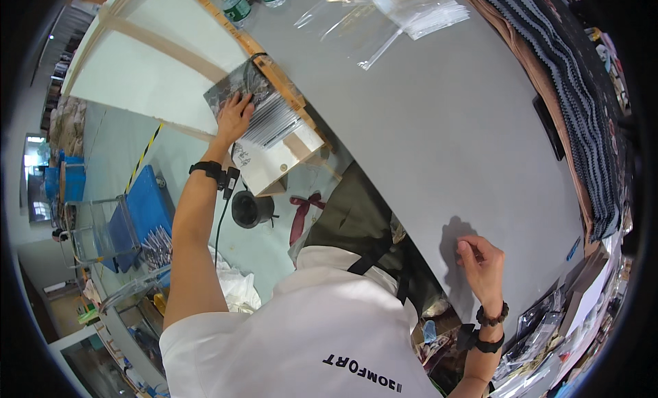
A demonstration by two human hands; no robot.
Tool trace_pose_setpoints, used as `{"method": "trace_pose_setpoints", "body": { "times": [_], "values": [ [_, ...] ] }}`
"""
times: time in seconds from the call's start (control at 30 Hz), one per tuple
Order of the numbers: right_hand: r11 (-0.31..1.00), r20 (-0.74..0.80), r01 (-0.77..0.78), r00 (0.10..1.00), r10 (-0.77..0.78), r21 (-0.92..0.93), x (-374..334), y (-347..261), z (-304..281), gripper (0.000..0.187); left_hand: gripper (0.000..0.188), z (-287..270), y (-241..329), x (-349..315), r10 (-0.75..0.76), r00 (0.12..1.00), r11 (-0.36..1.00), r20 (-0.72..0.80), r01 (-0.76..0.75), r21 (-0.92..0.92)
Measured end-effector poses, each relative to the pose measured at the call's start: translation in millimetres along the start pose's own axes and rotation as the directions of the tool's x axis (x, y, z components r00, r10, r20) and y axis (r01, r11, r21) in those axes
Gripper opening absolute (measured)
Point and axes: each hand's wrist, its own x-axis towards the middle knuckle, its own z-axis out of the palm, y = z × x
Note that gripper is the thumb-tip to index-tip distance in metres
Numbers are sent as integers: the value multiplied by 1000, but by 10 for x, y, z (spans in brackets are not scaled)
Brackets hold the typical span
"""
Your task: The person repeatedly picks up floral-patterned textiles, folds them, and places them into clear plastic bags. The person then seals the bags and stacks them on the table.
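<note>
On the left, my left hand lies with its fingers stretched out on a dark, shiny plastic-wrapped package. This package sits at the end of a row of thin clear-plastic packages, packed close together on top of a white box. Nothing is gripped in that hand. Over the grey table, my right hand is curled, thumb against the bent fingers, and casts a shadow beside it. No object shows in it. The contact between the left palm and the package is partly hidden.
Clear plastic bags lie at the table's far side, beside plastic bottles. Folded dark fabric is stacked along the right edge, near a black flat object. A dark round bin and a blue trolley stand on the floor.
</note>
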Motion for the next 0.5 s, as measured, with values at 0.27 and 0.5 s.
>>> {"method": "trace_pose_setpoints", "body": {
  "times": [0.27,0.5],
  "values": [
    [985,-236,59,967,-97,-164,143,279,-625,22,36,40,-251,205,333,942,936,-39,-325,135],
    [930,-746,21,591,-308,-367,1412,715,-2093,20,28,-629,1615,409,139,909,857,-392,-309,-412]
  ]
}}
